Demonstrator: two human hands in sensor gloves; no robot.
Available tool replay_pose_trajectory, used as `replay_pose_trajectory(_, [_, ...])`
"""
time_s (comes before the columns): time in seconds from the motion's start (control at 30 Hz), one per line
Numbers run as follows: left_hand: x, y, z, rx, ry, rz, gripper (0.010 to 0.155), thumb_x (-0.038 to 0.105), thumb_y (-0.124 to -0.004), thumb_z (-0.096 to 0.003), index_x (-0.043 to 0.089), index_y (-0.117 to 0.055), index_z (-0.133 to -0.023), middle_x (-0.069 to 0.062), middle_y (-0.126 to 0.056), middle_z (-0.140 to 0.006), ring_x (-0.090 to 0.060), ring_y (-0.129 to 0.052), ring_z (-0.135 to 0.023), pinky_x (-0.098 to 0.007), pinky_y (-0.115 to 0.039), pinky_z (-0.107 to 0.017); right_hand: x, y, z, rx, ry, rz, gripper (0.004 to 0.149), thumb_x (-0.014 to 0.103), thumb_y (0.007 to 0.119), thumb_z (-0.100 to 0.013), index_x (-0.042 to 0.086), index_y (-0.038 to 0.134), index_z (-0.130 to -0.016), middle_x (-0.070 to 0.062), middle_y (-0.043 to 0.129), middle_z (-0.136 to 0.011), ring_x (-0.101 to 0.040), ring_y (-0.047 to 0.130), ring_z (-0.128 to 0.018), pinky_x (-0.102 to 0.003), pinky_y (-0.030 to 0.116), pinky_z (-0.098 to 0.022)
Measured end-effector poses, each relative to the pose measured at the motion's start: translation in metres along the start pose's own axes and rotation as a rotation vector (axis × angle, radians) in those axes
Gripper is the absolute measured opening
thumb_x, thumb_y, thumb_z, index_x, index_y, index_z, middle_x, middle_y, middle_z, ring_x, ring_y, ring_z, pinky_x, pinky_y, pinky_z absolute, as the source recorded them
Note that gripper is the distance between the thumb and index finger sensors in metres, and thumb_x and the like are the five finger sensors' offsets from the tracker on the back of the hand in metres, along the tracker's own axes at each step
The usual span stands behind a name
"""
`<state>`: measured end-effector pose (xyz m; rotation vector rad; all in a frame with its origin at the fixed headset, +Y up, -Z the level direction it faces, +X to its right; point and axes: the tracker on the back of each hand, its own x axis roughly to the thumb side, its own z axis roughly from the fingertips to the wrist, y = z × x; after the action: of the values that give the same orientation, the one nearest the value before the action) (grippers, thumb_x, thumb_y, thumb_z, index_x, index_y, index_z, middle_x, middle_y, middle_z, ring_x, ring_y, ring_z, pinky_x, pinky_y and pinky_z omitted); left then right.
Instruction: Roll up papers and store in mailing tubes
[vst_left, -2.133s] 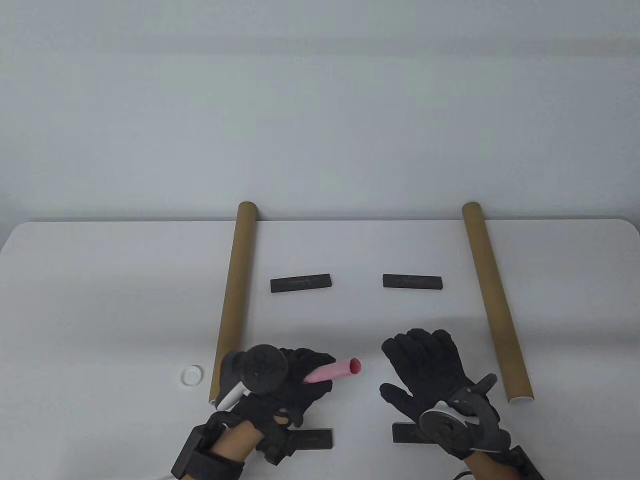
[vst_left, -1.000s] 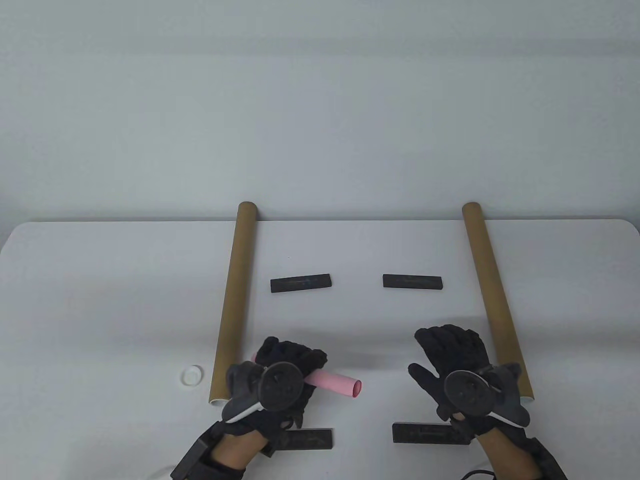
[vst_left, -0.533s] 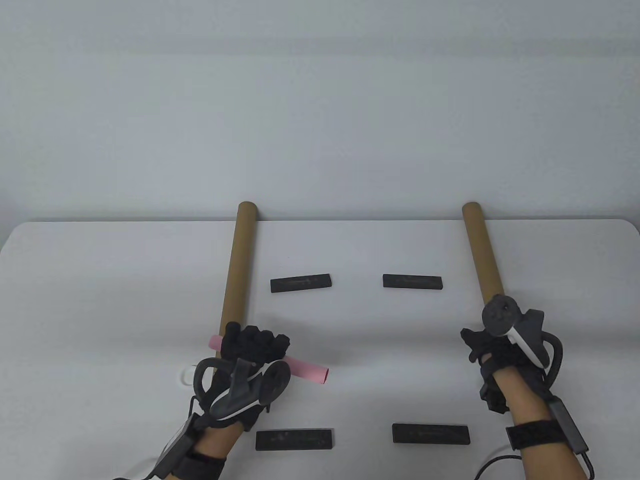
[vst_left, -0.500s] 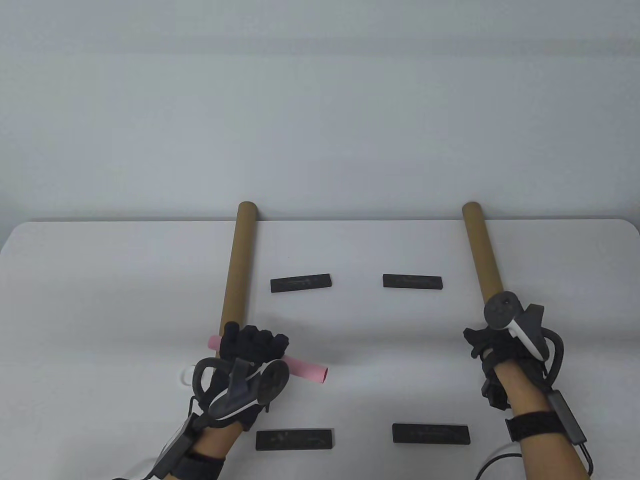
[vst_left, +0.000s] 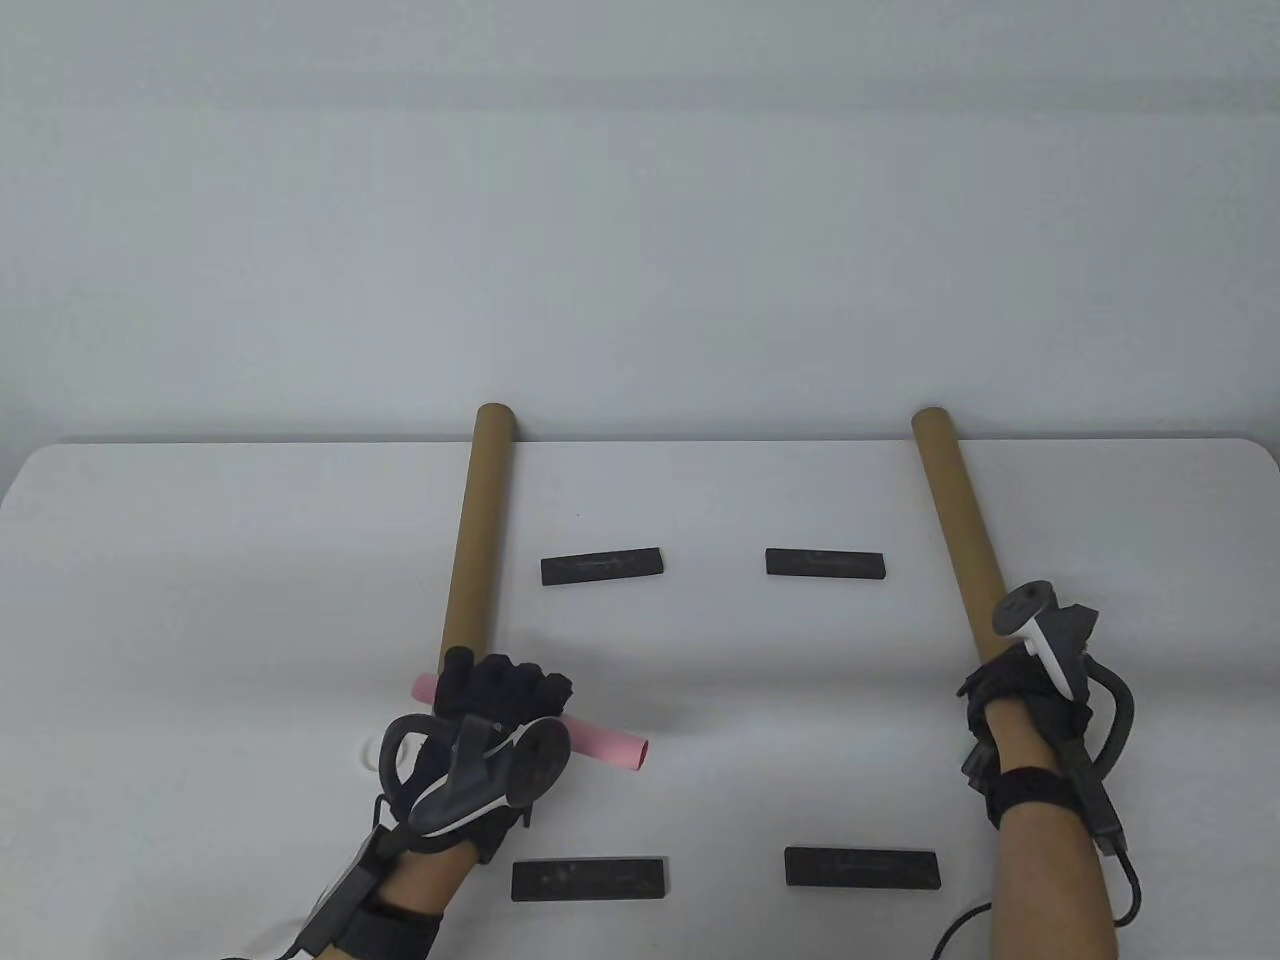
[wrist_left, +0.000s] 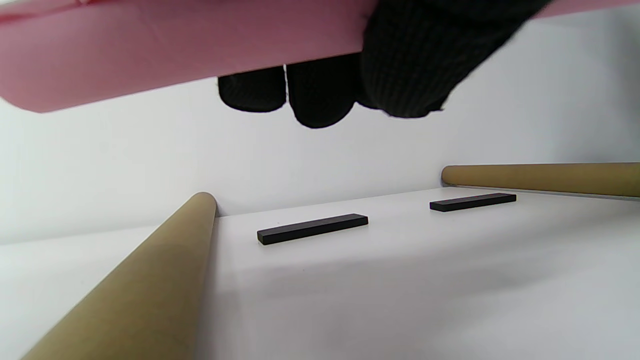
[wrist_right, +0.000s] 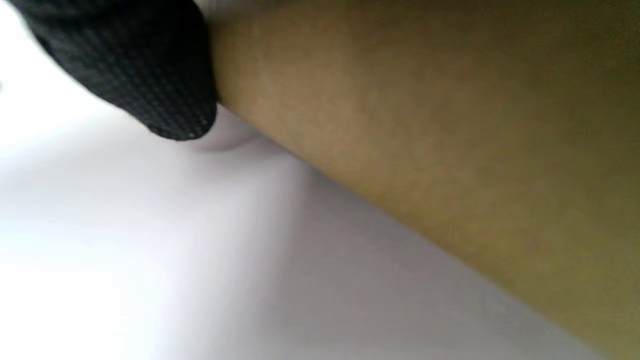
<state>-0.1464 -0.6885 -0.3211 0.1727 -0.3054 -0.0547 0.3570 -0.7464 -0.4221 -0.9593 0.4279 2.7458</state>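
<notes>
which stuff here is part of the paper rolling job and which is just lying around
In the job:
- rolled pink paper, gripped by left hand
- right brown cardboard mailing tube, gripped by right hand
- left brown cardboard mailing tube

Lying about:
- four flat black bars
- small white cap

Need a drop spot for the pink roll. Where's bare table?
Bare: the centre between the four black bars, and the table left of the left tube. Crowded: near left, where the left hand holds the roll beside the cap.

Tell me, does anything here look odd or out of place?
Only small things. A white cap lies loose on the table beside the left tube, apart from it. Both tubes poke past the table's far edge. Nothing looks spilled or damaged.
</notes>
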Motion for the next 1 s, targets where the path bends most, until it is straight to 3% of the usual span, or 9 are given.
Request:
replay_pose_trajectory(0.17, [0.003,0.001,0.0,0.005,-0.012,0.009,0.047,0.043,-0.084,-0.0417,0.039,-0.079,-0.088,0.005,-0.089,-0.092,-0.027,-0.088,-0.093,-0.058,-0.054,-0.075,0.002,-0.035,0.039,-0.162,-0.201,-0.032,0.083,0.052,0.096,-0.043,0.01,0.06,-0.105,-0.013,0.075,-0.094,-0.035,0.095,-0.075,-0.049,0.091,-0.054])
replay_pose_trajectory(0.27, [0.002,0.003,0.002,0.014,-0.01,0.011,0.047,0.043,-0.084,-0.0417,0.039,-0.079,-0.088,0.005,-0.089,-0.093,-0.027,-0.088,-0.093,-0.058,-0.053,-0.075,0.002,-0.049,0.08,-0.254,-0.349,-0.015,0.071,0.057,0.099,-0.042,0.022,0.071,-0.097,-0.006,0.081,-0.089,-0.026,0.098,-0.069,-0.043,0.093,-0.052])
replay_pose_trajectory(0.33, [0.001,0.006,0.003,0.029,-0.006,0.013,0.047,0.043,-0.084,-0.0418,0.039,-0.079,-0.088,0.005,-0.089,-0.093,-0.027,-0.088,-0.093,-0.058,-0.053,-0.075,0.0,-0.051,0.107,-0.384,-0.458,-0.018,0.069,0.056,0.1,-0.04,0.024,0.073,-0.095,-0.005,0.083,-0.088,-0.026,0.099,-0.068,-0.043,0.094,-0.051])
replay_pose_trajectory(0.4, [-0.001,0.007,0.003,0.036,0.001,0.01,0.047,0.043,-0.084,-0.0417,0.039,-0.079,-0.088,0.005,-0.088,-0.093,-0.027,-0.088,-0.093,-0.058,-0.053,-0.075,-0.014,-0.041,0.132,-0.614,-0.533,-0.086,0.067,0.049,0.102,-0.038,0.024,0.076,-0.094,-0.006,0.083,-0.088,-0.031,0.096,-0.07,-0.049,0.09,-0.053])
replay_pose_trajectory(0.47, [-0.004,0.007,0.004,0.043,0.013,0.007,0.047,0.043,-0.084,-0.0418,0.039,-0.079,-0.088,0.005,-0.088,-0.093,-0.027,-0.088,-0.093,-0.058,-0.053,-0.075,-0.022,-0.036,0.136,-0.686,-0.576,-0.098,0.065,0.042,0.105,-0.036,0.023,0.079,-0.092,-0.008,0.084,-0.087,-0.037,0.095,-0.072,-0.056,0.085,-0.055])
replay_pose_trajectory(0.5, [-0.007,0.007,0.003,0.044,0.02,0.008,0.047,0.043,-0.084,-0.0418,0.039,-0.079,-0.088,0.005,-0.089,-0.093,-0.027,-0.088,-0.093,-0.058,-0.053,-0.075,-0.028,-0.039,0.136,-0.689,-0.627,-0.046,0.065,0.043,0.105,-0.036,0.024,0.078,-0.092,-0.006,0.083,-0.088,-0.036,0.093,-0.075,-0.057,0.083,-0.058])
replay_pose_trajectory(0.6, [-0.015,0.009,0.002,0.067,0.061,0.021,0.046,0.042,-0.084,-0.0418,0.039,-0.079,-0.088,0.004,-0.089,-0.092,-0.027,-0.088,-0.092,-0.058,-0.053,-0.075,-0.037,-0.045,0.137,-0.833,-0.659,0.076,0.065,0.042,0.104,-0.037,0.028,0.075,-0.093,-0.003,0.081,-0.091,-0.036,0.089,-0.082,-0.06,0.076,-0.064])
replay_pose_trajectory(0.77, [-0.03,0.011,-0.002,0.081,0.188,0.04,0.045,0.042,-0.084,-0.042,0.039,-0.08,-0.087,0.005,-0.09,-0.089,-0.026,-0.089,-0.091,-0.058,-0.053,-0.075,-0.046,-0.049,0.13,-0.804,-0.716,0.126,0.066,0.04,0.105,-0.036,0.033,0.073,-0.094,0.002,0.078,-0.095,-0.035,0.081,-0.09,-0.06,0.069,-0.071])
replay_pose_trajectory(1.0, [-0.041,0.022,0.001,0.145,0.27,0.055,0.045,0.041,-0.084,-0.0425,0.039,-0.079,-0.087,0.005,-0.089,-0.089,-0.026,-0.088,-0.091,-0.058,-0.052,-0.075,-0.057,-0.056,0.131,-0.827,-0.728,0.171,0.066,0.039,0.105,-0.036,0.036,0.072,-0.093,0.004,0.077,-0.097,-0.033,0.077,-0.094,-0.063,0.064,-0.074])
